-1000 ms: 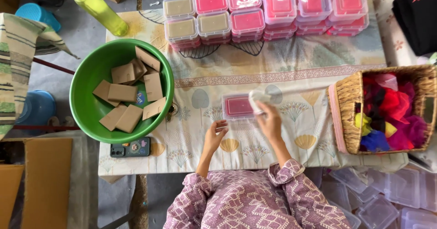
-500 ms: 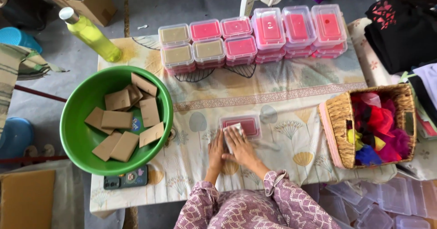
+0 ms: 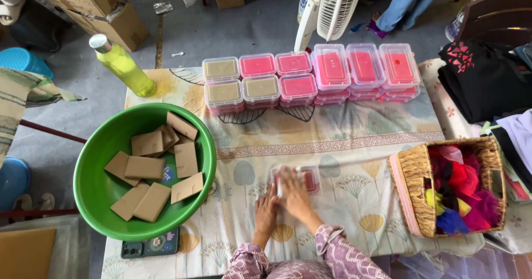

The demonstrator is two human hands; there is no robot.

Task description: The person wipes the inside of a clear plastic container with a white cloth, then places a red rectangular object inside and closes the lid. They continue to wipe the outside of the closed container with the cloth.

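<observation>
Head view: hands (image 3: 285,198) on pink box (image 3: 310,178)

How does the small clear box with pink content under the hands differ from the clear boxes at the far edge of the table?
The small clear box with pink content lies alone, both hands on it; the far clear boxes sit in stacked rows, untouched. Some far ones hold tan content, not pink. All are clear, lidded and rectangular.

Cloth-covered table (image 3: 354,146), boxes (image 3: 310,79), bowl (image 3: 100,201), basket (image 3: 413,185)
</observation>
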